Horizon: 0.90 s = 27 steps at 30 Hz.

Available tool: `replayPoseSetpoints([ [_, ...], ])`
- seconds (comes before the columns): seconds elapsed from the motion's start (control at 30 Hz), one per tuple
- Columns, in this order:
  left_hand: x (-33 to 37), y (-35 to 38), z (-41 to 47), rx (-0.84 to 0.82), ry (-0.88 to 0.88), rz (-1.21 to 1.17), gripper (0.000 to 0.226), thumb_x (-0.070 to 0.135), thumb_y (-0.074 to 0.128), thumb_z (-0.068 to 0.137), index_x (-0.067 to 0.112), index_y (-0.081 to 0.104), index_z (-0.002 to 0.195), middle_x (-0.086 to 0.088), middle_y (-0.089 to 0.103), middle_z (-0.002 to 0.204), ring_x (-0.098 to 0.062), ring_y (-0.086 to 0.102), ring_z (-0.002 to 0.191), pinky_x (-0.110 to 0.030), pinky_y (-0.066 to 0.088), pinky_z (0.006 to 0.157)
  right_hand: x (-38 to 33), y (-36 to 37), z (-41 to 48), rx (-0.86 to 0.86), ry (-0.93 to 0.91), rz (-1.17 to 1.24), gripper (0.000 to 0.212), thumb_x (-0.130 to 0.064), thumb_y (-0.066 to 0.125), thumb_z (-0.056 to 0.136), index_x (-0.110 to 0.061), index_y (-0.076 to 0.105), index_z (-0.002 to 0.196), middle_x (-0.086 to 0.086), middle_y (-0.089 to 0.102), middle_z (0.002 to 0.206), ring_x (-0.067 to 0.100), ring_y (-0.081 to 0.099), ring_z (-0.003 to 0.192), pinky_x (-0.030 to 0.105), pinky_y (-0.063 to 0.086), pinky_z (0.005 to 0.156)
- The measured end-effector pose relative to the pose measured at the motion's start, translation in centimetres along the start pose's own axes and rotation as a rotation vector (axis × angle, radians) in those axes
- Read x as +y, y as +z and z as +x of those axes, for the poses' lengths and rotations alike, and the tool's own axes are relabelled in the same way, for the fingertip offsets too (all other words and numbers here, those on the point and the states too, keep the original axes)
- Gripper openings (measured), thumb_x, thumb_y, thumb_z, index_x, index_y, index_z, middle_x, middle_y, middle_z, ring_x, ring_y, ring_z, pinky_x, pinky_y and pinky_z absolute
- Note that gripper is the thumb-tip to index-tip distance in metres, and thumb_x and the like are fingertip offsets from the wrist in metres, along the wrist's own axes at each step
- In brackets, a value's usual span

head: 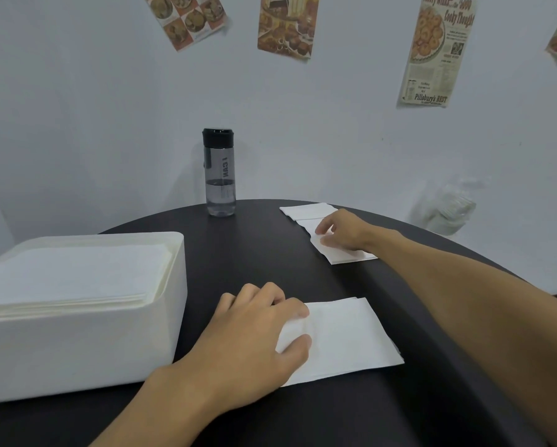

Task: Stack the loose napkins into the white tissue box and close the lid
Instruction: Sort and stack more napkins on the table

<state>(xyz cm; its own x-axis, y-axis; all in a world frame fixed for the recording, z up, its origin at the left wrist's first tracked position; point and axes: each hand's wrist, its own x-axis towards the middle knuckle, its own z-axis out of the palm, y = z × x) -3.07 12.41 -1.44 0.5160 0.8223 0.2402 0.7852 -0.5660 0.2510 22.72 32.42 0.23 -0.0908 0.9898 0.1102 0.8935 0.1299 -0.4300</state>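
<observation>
The white tissue box (87,343) stands at the left of the round black table (248,250), with no lid on it and a stack of napkins (74,275) filling it to the rim. My left hand (254,330) grips the left edge of a small pile of napkins (345,337) lying flat just right of the box. Farther back on the right, my right hand (341,230) pinches the nearest napkin in a row of overlapping loose napkins (309,214). No lid shows in this view.
A grey water bottle (219,172) with a black cap stands at the table's far edge against the wall. A clear plastic bag (451,208) sits beyond the table at the right. Paper posters (287,24) hang on the wall.
</observation>
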Motion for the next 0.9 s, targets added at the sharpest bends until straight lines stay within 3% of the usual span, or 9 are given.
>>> replayPoseSetpoints([
  [0.1, 0.1, 0.0, 0.0, -0.002, 0.001, 0.000, 0.038, 0.055, 0.035, 0.098, 0.047, 0.042, 0.135, 0.025, 0.035, 0.125, -0.001, 0.029, 0.119, -0.028, 0.023, 0.108, -0.3, -0.1, -0.2, -0.045, -0.028, 0.038, 0.029, -0.014, 0.060, 0.093, -0.024, 0.067, 0.119, -0.009, 0.061, 0.109, 0.012, 0.054, 0.102, 0.024, 0.042, 0.091],
  [0.27, 0.0, 0.0, 0.0, -0.012, -0.001, 0.005, 0.038, 0.055, 0.034, 0.098, 0.047, 0.042, 0.135, 0.025, 0.035, 0.125, -0.002, 0.030, 0.120, -0.029, 0.023, 0.109, -1.0, 0.0, -0.3, -0.036, -0.054, -0.032, 0.019, -0.018, 0.059, 0.091, -0.032, 0.072, 0.089, -0.001, 0.069, 0.105, 0.020, 0.061, 0.098, 0.039, 0.051, 0.097],
  [0.4, 0.0, 0.0, 0.0, -0.019, -0.003, 0.007, 0.037, 0.055, 0.035, 0.099, 0.047, 0.042, 0.134, 0.025, 0.035, 0.125, -0.003, 0.030, 0.120, -0.030, 0.023, 0.109, -0.9, -0.1, -0.6, 0.024, -0.025, -0.053, 0.017, -0.026, 0.065, 0.085, -0.032, 0.070, 0.070, -0.013, 0.072, 0.092, 0.014, 0.061, 0.091, 0.044, 0.048, 0.099],
  [0.47, 0.0, 0.0, 0.0, -0.022, -0.004, 0.011, 0.037, 0.055, 0.035, 0.099, 0.047, 0.042, 0.134, 0.025, 0.035, 0.126, -0.003, 0.030, 0.120, -0.029, 0.023, 0.109, -0.9, -0.3, -0.8, 0.052, -0.018, -0.052, 0.013, -0.032, 0.066, 0.083, -0.031, 0.069, 0.070, -0.015, 0.070, 0.092, 0.017, 0.060, 0.097, 0.046, 0.045, 0.100],
  [0.57, 0.0, -0.1, 0.0, -0.025, -0.002, 0.019, 0.037, 0.055, 0.035, 0.099, 0.047, 0.043, 0.134, 0.024, 0.035, 0.126, -0.003, 0.030, 0.120, -0.029, 0.024, 0.108, -1.2, -1.0, -1.3, 0.111, -0.081, -0.066, 0.014, -0.022, 0.062, 0.090, -0.028, 0.065, 0.078, -0.011, 0.067, 0.093, 0.018, 0.060, 0.098, 0.043, 0.046, 0.098],
  [0.67, 0.0, -0.1, 0.1, -0.038, 0.001, 0.029, 0.038, 0.054, 0.034, 0.099, 0.046, 0.043, 0.135, 0.023, 0.036, 0.127, -0.004, 0.031, 0.120, -0.030, 0.024, 0.109, -1.8, -2.2, -2.1, 0.197, -0.131, -0.064, 0.014, -0.018, 0.058, 0.094, -0.027, 0.061, 0.083, -0.006, 0.066, 0.087, 0.021, 0.062, 0.087, 0.037, 0.049, 0.082],
  [0.77, 0.0, -0.1, 0.1, -0.042, 0.001, 0.039, 0.039, 0.053, 0.035, 0.099, 0.045, 0.044, 0.136, 0.022, 0.038, 0.126, -0.005, 0.033, 0.119, -0.031, 0.025, 0.108, -3.1, -3.9, -4.0, 0.289, -0.167, -0.012, 0.015, -0.018, 0.056, 0.096, -0.024, 0.064, 0.084, -0.009, 0.058, 0.074, 0.016, 0.053, 0.071, 0.030, 0.040, 0.068],
  [0.9, 0.1, -0.3, 0.0, -0.012, -0.015, 0.009, 0.037, 0.049, 0.039, 0.100, 0.043, 0.046, 0.136, 0.021, 0.042, 0.128, -0.006, 0.037, 0.120, -0.032, 0.027, 0.109, -5.3, -6.4, -8.2, 0.416, -0.246, 0.018, 0.016, -0.015, 0.056, 0.097, -0.016, 0.071, 0.091, 0.005, 0.066, 0.083, 0.026, 0.057, 0.081, 0.035, 0.046, 0.079],
])
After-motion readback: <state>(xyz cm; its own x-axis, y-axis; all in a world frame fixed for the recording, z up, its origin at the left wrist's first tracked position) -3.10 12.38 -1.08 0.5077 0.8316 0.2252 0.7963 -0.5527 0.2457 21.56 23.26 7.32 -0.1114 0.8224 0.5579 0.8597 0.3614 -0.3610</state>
